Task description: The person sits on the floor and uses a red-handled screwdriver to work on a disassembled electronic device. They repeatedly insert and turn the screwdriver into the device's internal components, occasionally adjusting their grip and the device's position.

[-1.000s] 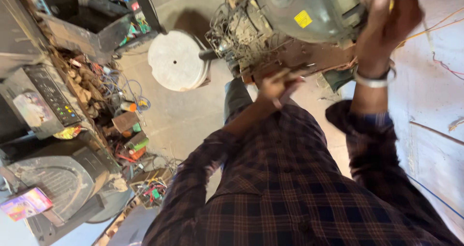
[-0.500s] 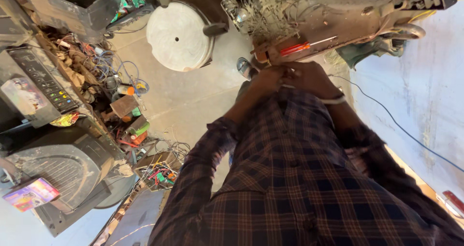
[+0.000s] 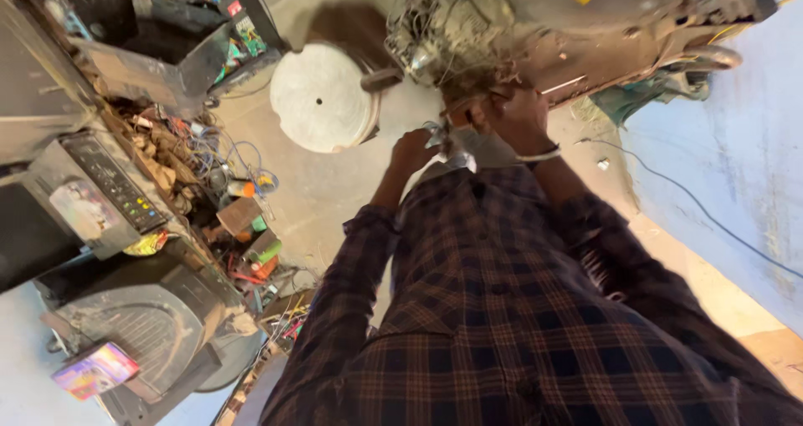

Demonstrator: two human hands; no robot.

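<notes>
Grey dusty appliance (image 3: 585, 25), tangled wires (image 3: 435, 25), white disc (image 3: 322, 96), right hand (image 3: 519, 117) beneath

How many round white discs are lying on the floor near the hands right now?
1. The round white disc lies on the concrete floor, left of the left hand and the right hand. Clutter along the left side may hide others.
</notes>
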